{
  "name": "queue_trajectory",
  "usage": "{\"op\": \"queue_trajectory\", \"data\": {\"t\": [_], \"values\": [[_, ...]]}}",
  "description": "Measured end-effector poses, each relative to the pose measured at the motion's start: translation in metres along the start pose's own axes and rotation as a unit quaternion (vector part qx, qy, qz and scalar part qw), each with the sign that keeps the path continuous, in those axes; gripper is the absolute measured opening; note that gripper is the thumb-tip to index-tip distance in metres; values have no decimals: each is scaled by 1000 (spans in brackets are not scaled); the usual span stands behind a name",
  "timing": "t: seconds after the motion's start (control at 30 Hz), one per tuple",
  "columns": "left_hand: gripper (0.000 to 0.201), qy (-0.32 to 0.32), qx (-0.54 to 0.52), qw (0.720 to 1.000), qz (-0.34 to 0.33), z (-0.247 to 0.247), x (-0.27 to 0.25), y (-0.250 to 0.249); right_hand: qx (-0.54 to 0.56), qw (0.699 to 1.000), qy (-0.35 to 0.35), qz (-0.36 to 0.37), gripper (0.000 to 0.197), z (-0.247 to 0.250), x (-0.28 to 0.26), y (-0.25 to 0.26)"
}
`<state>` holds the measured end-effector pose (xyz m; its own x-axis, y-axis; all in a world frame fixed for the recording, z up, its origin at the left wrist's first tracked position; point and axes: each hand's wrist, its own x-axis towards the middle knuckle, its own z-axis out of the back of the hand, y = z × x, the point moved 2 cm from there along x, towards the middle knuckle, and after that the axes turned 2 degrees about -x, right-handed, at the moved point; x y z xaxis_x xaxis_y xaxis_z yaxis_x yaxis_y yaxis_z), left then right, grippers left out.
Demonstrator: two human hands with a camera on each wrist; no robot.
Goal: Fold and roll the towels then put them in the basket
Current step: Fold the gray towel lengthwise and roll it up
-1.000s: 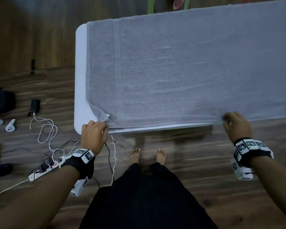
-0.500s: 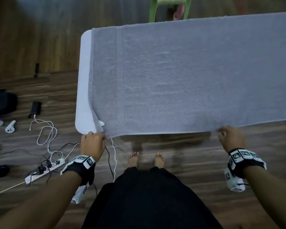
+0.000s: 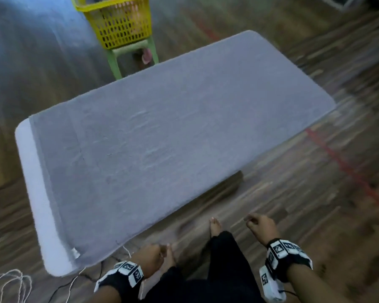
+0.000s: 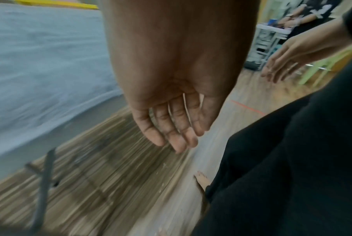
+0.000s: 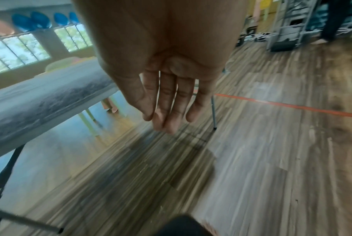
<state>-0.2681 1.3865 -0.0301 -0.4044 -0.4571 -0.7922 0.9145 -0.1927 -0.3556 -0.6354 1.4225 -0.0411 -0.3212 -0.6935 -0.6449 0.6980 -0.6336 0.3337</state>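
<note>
A large grey towel (image 3: 162, 136) lies spread flat over the white table (image 3: 33, 186), covering almost all of it. A yellow basket (image 3: 120, 20) stands on a green stool behind the table's far edge. My left hand (image 3: 153, 258) hangs off the table's near edge over the floor, its fingers (image 4: 171, 132) relaxed and holding nothing. My right hand (image 3: 259, 226) is further right, also clear of the towel, with fingers (image 5: 165, 110) loosely straight and nothing in them. The picture is motion-blurred.
A green stool (image 3: 127, 55) carries the basket. White and black cables (image 3: 11, 281) lie on the wooden floor at the lower left. A red tape line (image 3: 346, 169) crosses the floor on the right. Another person's hand (image 4: 286, 62) shows in the left wrist view.
Both hands have let go of the towel's near edge and pulled back from the table. The view has swung, and the basket now shows behind the table.
</note>
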Motion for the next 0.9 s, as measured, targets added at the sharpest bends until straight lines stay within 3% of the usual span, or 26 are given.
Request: {"op": "queue_trajectory", "data": {"t": [0.07, 0.2, 0.33, 0.47, 0.7, 0.9], "values": [[28, -19, 23, 999, -43, 21, 26, -35, 33, 999, -33, -13, 17, 25, 9, -13], [40, -116, 63, 978, -162, 70, 88, -131, 68, 994, -81, -37, 21, 90, 54, -46], [26, -212, 97, 945, -229, 119, 148, -235, 63, 986, -150, -30, 24, 173, 109, -65], [21, -247, 106, 932, -244, 163, 191, -321, 18, 979, -202, 29, 24, 257, 172, -72], [19, -275, 88, 924, -250, 223, 261, -437, -53, 956, -283, 62, 26, 367, 265, -101], [23, -231, 189, 933, -202, 231, 315, -477, -112, 957, -229, 140, 33, 392, 317, -114]]}}
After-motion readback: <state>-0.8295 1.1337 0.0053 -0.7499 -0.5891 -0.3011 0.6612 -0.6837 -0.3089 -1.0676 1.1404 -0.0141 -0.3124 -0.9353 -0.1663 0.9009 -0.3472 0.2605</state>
